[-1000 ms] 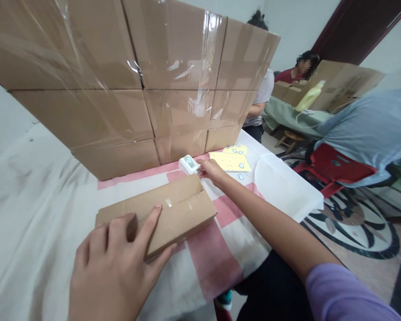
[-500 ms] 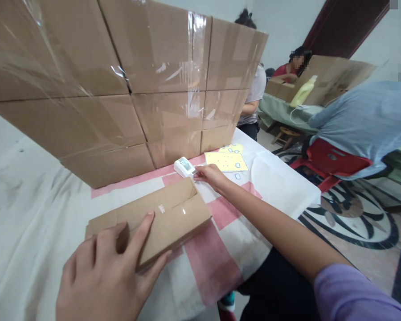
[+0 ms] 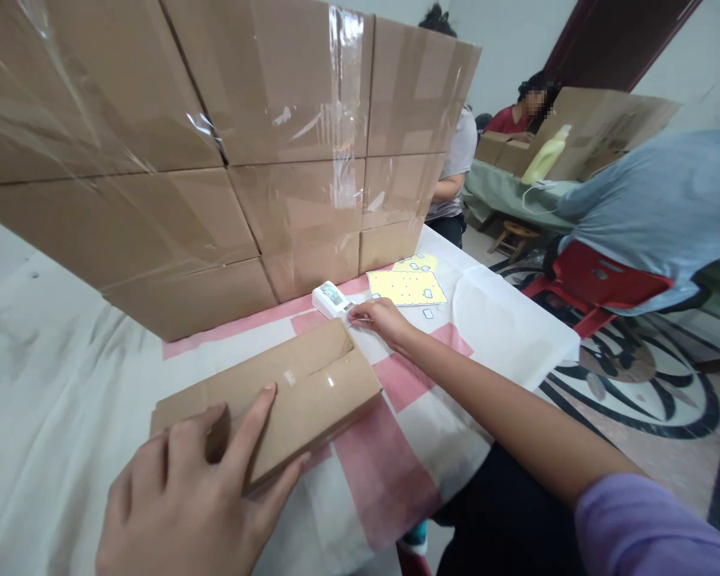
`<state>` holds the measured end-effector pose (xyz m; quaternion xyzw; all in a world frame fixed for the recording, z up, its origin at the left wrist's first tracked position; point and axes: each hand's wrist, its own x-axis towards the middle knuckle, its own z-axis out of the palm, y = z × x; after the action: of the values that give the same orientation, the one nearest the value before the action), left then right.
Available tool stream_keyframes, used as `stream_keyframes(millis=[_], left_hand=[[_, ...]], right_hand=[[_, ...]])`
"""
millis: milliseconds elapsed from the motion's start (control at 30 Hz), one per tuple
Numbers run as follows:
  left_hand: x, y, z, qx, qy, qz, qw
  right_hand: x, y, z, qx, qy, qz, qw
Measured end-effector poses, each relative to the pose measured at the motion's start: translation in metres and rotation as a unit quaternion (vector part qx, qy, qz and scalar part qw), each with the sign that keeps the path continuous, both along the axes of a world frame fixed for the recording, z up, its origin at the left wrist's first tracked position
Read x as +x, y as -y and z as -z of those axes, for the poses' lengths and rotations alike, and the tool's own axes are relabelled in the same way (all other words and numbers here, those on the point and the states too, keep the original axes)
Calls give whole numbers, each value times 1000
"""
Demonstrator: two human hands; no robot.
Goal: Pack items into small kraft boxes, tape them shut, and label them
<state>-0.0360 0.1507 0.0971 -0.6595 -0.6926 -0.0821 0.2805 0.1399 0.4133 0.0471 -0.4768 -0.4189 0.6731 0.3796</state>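
Note:
A closed flat cardboard box (image 3: pixel 312 384) lies at an angle on the tablecloth. My left hand (image 3: pixel 186 488) grips its near left end, index finger on the top face and thumb along the near side. Just beyond the box's far right corner, my right hand (image 3: pixel 378 316) has its fingers pinched together beside a small white block-like item (image 3: pixel 330 298) with a greenish picture on top. Something small, pale and dark shows at those fingertips, too small to name. To the right of that hand lies a yellow patterned sheet (image 3: pixel 408 288).
Large taped cartons (image 3: pixel 300 200) form a wall along the table's back. The white tablecloth (image 3: pixel 504 320) hangs over the right edge. Several people sit nearby, one on a red chair (image 3: pixel 606 280). A yellow bottle (image 3: pixel 546 156) stands on another table.
Both hands keep almost the same places on and beside the box. My right hand shifts very slightly at the white item, and the view tilts a little.

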Motion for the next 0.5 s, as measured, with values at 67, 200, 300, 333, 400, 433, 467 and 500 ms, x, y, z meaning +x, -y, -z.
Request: stream_keyframes(millis=[67, 200, 300, 333, 400, 433, 467, 500], left_hand=[[0, 0, 0, 2, -2, -1, 1000], [1, 0, 0, 5, -2, -11, 1000], [1, 0, 0, 3, 0, -8, 1000], [0, 0, 0, 4, 1, -7, 1000], [0, 0, 1, 6, 2, -10, 1000], [0, 0, 1, 6, 1, -11, 1000], [0, 0, 2, 7, 0, -14, 1000], [0, 0, 2, 6, 0, -16, 1000]], right_hand=[[0, 1, 1, -6, 6, 2, 1000], [1, 3, 3, -19, 22, 19, 999], [0, 3, 4, -22, 25, 20, 999], [0, 4, 4, -22, 26, 20, 999], [1, 4, 5, -25, 36, 15, 999], [1, 4, 6, -28, 44, 11, 999], [2, 5, 7, -31, 52, 7, 998], [3, 5, 7, -34, 60, 4, 998]])
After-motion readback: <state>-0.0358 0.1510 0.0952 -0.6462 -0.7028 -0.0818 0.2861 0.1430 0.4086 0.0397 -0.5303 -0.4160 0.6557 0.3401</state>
